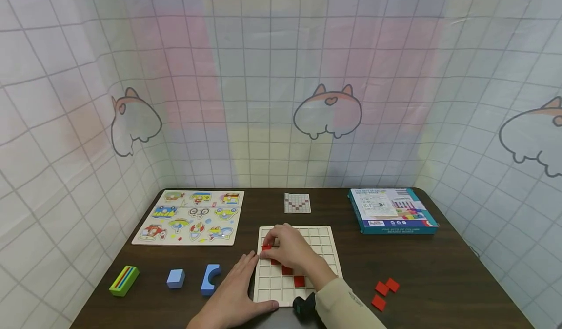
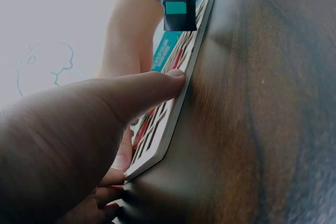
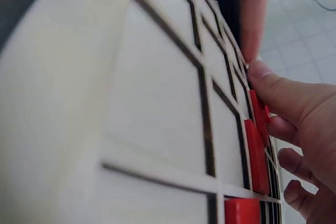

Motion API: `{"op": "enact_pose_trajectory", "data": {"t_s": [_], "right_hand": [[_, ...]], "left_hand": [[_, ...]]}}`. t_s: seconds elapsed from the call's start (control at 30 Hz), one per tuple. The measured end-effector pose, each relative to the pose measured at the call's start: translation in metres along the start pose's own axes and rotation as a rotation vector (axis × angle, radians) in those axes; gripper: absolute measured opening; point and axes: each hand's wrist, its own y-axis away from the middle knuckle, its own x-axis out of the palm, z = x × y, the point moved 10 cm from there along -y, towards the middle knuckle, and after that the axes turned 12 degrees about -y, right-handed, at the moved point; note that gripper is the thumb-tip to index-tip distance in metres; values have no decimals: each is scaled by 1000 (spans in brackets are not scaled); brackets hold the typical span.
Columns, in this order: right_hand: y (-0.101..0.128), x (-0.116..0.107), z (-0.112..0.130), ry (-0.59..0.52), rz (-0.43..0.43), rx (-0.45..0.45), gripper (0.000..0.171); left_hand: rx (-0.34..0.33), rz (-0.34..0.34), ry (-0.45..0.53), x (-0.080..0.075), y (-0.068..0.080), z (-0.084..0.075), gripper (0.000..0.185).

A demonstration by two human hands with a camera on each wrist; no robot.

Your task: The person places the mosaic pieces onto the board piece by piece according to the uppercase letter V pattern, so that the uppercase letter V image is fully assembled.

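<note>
Right hand [image 1: 291,251]: fingers curled, pinching a small red square tile [image 3: 261,113] over a cell near the pale wooden grid board's [image 1: 327,243] left edge. Left hand [image 1: 234,290]: flat, fingers straight, bracing that edge against sliding. Spare red tiles [image 1: 384,290] kept right, within reach.

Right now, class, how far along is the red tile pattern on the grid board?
Done: several red tiles already sit in a diagonal run on the grid board. In hand: the right hand sets a tile near the board's upper left, while the left hand steadies the board's left edge. Left: three loose red tiles lie on the table; the pattern card shows a V.
</note>
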Motion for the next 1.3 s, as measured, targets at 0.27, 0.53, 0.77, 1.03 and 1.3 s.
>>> {"op": "enact_pose_trajectory", "data": {"t_s": [0.27,0.53,0.77,1.03,1.3], "right_hand": [[-1,2,-5,15,11,9,24],[-1,0,-2,20,42,18,24],[1,-10,4,41,89,19,25],[9,-49,-3,-156,55,79,36],[40,-72,-12,-160,33,92,34]], "left_hand": [[-7,-9,17,0,4,-5,132],[-6,-32,19,-3,7,-7,132],[-12,-26,18,-2,3,-7,133],[-41,-42,18,-8,-2,-4,133],[-55,-31,13,-5,3,-3,134]]}}
